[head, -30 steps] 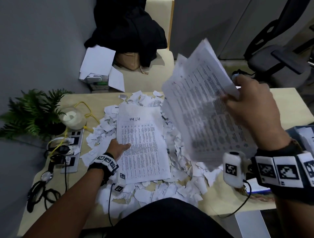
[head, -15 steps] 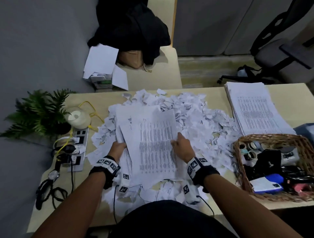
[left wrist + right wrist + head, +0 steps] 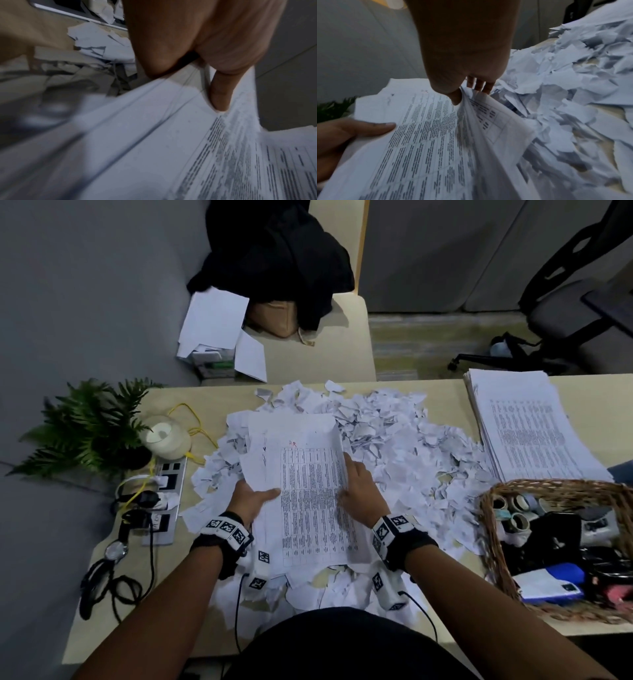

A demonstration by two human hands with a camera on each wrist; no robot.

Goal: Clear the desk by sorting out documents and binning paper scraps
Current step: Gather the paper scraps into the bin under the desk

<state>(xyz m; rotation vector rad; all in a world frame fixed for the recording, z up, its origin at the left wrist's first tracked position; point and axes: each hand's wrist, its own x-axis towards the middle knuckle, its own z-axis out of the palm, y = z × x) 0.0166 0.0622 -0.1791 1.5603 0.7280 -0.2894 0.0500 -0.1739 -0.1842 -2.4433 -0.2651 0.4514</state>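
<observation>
We see a thin bundle of printed sheets (image 3: 308, 494), white pages covered in dense table columns with a small red mark near the top, held at both side edges just above a wide heap of torn white paper scraps (image 3: 404, 460) spread across the desk. A taller, squared-up stack of similar printed pages (image 3: 527, 426) lies at the far right.

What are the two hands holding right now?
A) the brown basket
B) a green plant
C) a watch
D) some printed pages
D: the left hand and the right hand each grip a side of the printed pages above the paper scraps; the plant, basket and watch sit untouched.
</observation>
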